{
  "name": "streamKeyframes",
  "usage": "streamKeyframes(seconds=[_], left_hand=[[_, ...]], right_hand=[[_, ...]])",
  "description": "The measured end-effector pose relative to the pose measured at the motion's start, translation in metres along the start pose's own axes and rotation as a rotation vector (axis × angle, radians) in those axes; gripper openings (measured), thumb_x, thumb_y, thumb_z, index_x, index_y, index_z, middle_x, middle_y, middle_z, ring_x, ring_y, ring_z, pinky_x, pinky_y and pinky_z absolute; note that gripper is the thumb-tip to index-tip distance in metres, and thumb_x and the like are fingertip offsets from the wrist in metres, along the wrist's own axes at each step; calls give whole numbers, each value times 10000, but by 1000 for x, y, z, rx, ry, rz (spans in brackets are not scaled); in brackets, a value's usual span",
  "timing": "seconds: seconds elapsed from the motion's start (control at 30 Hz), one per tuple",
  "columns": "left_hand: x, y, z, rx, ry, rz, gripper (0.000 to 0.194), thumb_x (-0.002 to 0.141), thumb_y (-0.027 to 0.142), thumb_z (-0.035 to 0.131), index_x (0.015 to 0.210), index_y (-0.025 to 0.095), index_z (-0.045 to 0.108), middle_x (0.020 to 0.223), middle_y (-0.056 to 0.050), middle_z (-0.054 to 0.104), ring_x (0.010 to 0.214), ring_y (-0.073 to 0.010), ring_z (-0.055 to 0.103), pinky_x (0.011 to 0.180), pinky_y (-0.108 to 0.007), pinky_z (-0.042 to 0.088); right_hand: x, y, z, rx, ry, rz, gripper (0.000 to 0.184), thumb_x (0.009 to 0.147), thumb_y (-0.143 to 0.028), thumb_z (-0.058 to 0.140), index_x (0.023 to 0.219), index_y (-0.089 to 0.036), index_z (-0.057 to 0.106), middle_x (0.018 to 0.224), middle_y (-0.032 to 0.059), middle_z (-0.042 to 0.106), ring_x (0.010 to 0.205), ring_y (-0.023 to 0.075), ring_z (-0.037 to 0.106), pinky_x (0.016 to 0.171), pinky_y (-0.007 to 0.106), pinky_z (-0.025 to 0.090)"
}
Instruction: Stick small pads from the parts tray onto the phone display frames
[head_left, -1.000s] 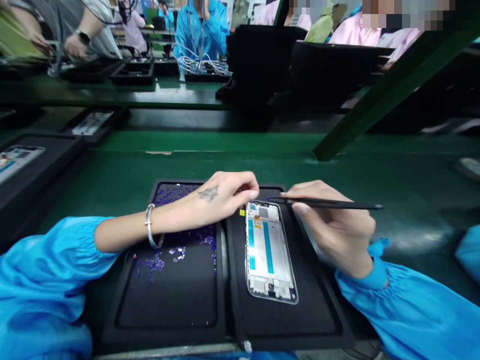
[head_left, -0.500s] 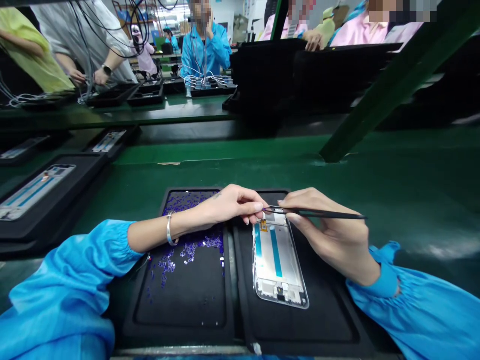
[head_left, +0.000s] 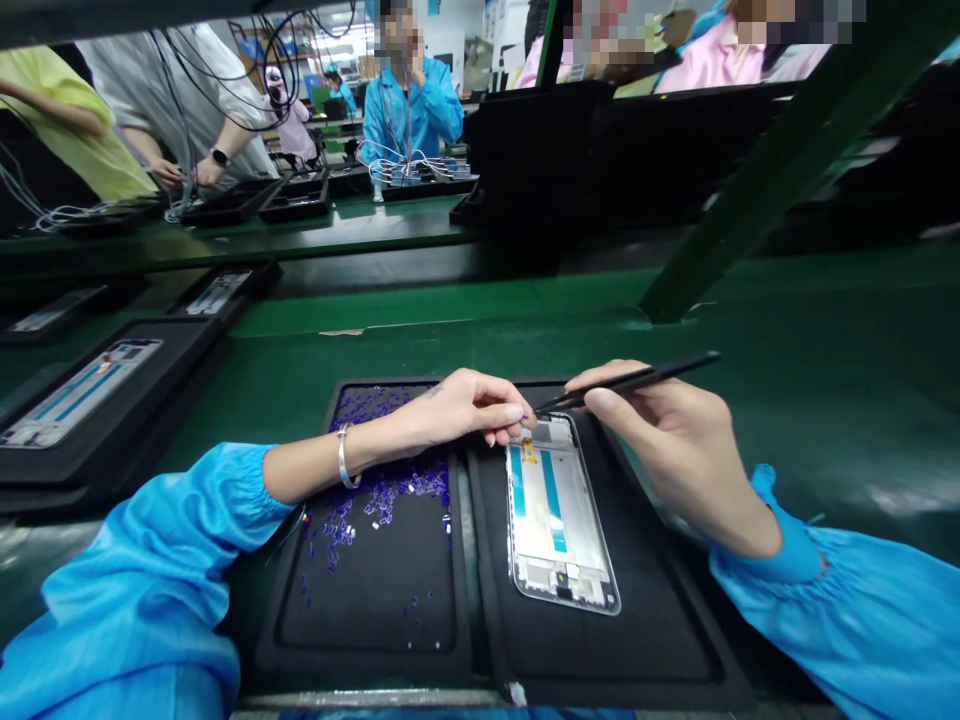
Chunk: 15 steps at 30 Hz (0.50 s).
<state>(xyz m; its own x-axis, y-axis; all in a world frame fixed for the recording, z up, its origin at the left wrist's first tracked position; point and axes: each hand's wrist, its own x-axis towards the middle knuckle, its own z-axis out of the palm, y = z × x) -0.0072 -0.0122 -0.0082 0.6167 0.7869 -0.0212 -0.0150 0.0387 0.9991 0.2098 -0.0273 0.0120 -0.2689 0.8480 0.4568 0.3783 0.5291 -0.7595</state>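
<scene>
My left hand is closed in a pinch, thumb against index finger, over the top end of a phone frame. A tiny purple piece shows at its fingertips. My right hand grips black tweezers, whose tips come close to the left fingertips; whether they touch the piece I cannot tell. The silver phone frame has blue strips and an orange flex cable, and lies on a black tray. Under my left forearm, another black tray carries many small purple-edged pieces.
At the left, black trays hold more phone frames. A slanted green post rises beyond my right hand. Across the green bench, dark stacked trays and several people stand, with hanging cables.
The tweezers have tilted, their rear end rising, and the looped gap between their arms is narrower. My right hand has shifted slightly right. My left hand keeps its pinch in place.
</scene>
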Motion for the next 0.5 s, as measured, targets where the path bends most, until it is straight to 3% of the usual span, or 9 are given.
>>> streamKeyframes(seconds=[0.1,0.2,0.5], left_hand=[[-1,0,1,-11,3,-19,322,856,390,682,906,74,651,777,-31,642,632,-63,539,633,-208,423],[-2,-2,0,-40,1,-33,328,854,393,689,922,75,656,783,-31,643,641,-63,540,643,-208,423],[-2,-4,-1,-133,17,-50,389,817,431,725,945,69,663,792,-33,628,646,-61,532,656,-218,417]], right_hand=[[2,4,3,160,-18,184,241,852,-407,646,920,-180,692,900,30,680,778,131,656,718,246,537],[2,12,6,346,-33,283,267,828,-416,675,938,-173,685,919,36,681,789,138,678,738,247,563],[4,20,7,454,-2,334,288,797,-415,710,943,-169,686,895,38,675,785,127,684,754,233,581]])
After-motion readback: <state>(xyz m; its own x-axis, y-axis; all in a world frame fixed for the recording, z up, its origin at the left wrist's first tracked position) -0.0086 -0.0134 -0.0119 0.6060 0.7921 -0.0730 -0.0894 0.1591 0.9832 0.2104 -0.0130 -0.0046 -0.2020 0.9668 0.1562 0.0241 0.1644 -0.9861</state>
